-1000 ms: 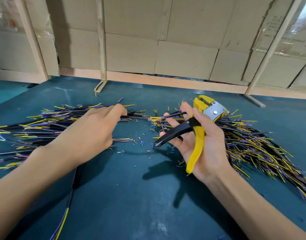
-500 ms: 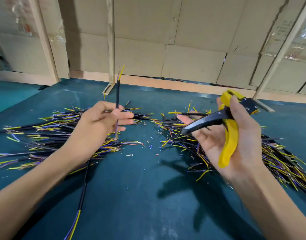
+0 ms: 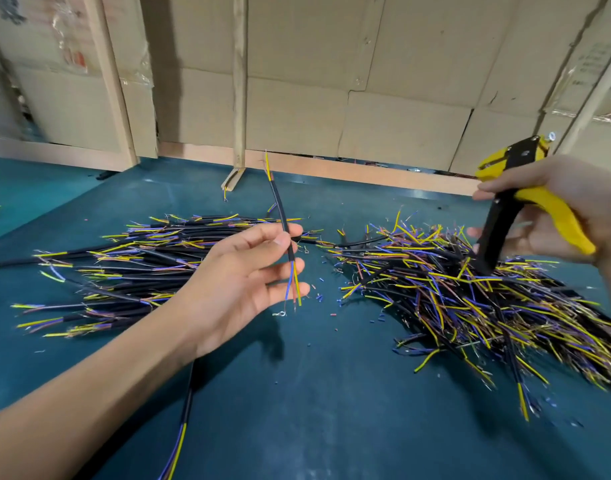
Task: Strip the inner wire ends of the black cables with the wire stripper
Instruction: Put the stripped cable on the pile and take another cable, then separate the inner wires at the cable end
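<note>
Black cable (image 3: pixel 282 216) pinched upright by left hand (image 3: pixel 241 282); right hand (image 3: pixel 553 209) grips wire stripper (image 3: pixel 515 199).

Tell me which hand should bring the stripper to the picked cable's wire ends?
Right: the right hand already grips the wire stripper, while the left hand pinches the black cable upright.

Wire stripper (image 3: pixel 515 199): yellow and black plastic grips, metal screws. Black cable (image 3: pixel 282 216): smooth matt sheath. Table (image 3: pixel 314 393): matt teal mat. Backing: matt cardboard (image 3: pixel 366 81), bare wood posts (image 3: pixel 240 81)
</note>
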Demonstrator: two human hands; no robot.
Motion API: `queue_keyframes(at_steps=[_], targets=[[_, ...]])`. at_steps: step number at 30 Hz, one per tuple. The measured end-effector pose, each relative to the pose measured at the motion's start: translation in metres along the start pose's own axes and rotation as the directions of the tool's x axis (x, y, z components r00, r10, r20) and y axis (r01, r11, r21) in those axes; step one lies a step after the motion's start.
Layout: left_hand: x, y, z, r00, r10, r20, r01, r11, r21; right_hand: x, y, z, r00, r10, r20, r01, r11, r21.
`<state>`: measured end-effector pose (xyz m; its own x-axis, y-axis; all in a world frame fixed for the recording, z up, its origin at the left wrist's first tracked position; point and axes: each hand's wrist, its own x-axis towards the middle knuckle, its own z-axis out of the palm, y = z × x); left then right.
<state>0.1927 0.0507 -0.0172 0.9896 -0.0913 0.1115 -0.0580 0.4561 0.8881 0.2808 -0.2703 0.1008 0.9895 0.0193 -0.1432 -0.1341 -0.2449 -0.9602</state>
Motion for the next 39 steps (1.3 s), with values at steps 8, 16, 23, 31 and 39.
queue_keyframes(at_steps=[8,16,23,31,39], targets=[[-0.002,0.002,0.000,1.000,0.021,0.019,-0.022,0.998,0.052,-0.003,-0.004,0.005,0.967,-0.024,-0.254,-0.094,0.892,-0.443],[-0.003,-0.004,0.003,0.996,0.082,0.048,-0.079,0.996,-0.052,-0.061,0.032,0.132,0.868,-0.318,0.381,0.226,0.937,0.268],[-0.005,-0.005,0.009,0.997,0.053,0.056,-0.046,0.991,-0.124,-0.044,0.060,0.147,0.883,-0.224,0.412,0.133,0.962,0.240],[-0.005,-0.010,0.010,1.000,0.022,0.020,-0.024,0.991,0.133,-0.039,0.070,0.145,0.909,-0.299,0.289,0.138,0.873,0.467],[-0.004,-0.006,0.004,0.998,-0.055,0.003,0.055,0.996,0.064,-0.045,0.087,0.157,0.974,-0.047,0.223,-0.093,0.813,0.575]])
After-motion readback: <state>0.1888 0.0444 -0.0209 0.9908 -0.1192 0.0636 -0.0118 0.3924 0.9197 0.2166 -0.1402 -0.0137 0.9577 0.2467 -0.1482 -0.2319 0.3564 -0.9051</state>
